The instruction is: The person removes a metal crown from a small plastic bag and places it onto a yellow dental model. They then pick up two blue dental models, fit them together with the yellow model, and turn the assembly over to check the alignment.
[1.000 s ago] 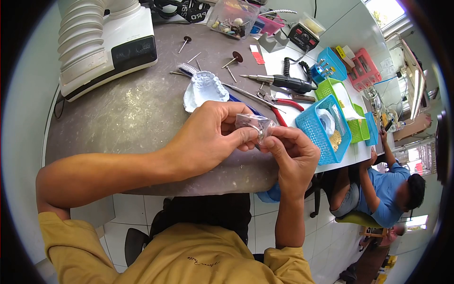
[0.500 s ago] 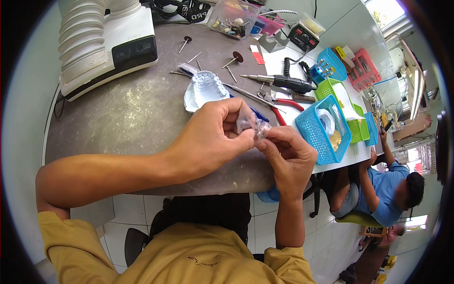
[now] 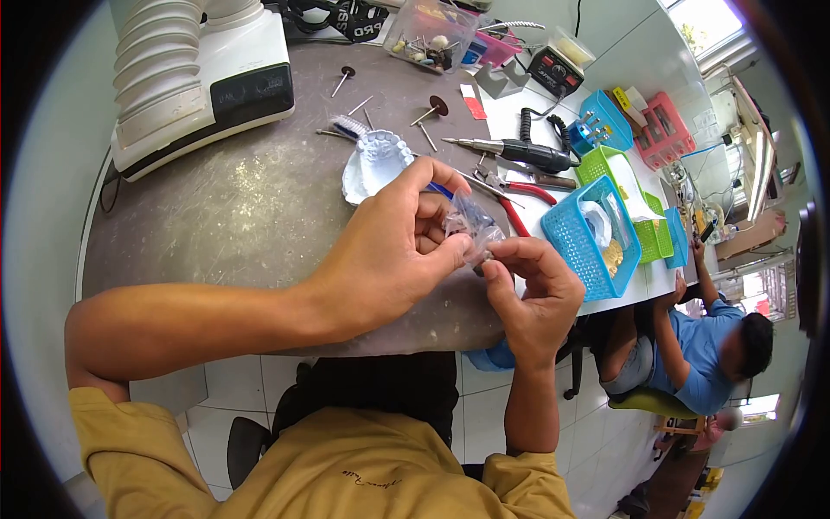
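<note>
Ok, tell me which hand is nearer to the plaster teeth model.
Left. The left hand is right by the plaster teeth model, overlapping its lower edge in this view. The right hand is farther off, down to the right, at the clear bag.

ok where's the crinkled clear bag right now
In the head view, the crinkled clear bag is just right of centre, pinched in the left hand with the right hand at its edge, below and right of the pale dental cast.

Between the left grip [image 3: 385, 251] and right grip [image 3: 540, 298] is, seemingly, a plastic bag [image 3: 471, 227]; beyond it, on the table [image 3: 216, 242], lie pliers [image 3: 529, 189], a dental cast [image 3: 377, 164] left of them, a rotary handpiece [image 3: 529, 154] behind.
</note>
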Motion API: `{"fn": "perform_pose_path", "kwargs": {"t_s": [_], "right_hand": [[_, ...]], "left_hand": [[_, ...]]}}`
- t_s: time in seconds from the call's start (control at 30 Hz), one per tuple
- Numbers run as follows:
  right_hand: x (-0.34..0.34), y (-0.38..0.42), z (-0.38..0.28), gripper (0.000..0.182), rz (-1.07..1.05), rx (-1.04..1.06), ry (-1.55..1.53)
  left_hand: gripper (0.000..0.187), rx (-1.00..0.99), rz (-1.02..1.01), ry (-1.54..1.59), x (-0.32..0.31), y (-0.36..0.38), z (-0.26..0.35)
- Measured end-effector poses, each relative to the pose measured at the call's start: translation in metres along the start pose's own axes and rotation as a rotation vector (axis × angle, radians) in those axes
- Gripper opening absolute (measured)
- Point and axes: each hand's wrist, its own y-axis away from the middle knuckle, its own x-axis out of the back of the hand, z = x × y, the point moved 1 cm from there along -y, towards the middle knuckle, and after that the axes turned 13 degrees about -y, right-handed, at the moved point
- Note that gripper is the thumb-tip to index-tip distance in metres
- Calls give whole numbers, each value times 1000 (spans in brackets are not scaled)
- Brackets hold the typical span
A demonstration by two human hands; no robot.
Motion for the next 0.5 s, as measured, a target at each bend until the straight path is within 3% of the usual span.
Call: {"fn": "perform_pose_path", "kwargs": {"t_s": [0.2, 0.3, 0.43, 0.5], "right_hand": [[22, -14, 1, 16, -21, 112, 368], [29, -18, 6, 21, -226, 164, 558], [32, -17, -4, 22, -207, 92, 551], [39, -19, -7, 28, -40, 196, 452]], "left_hand": [[35, -4, 103, 14, 6, 2, 10], [34, -85, 168, -59, 12, -3, 15], [25, -192, 196, -150, 24, -13, 18], [25, -223, 203, -197, 27, -16, 19]]}}
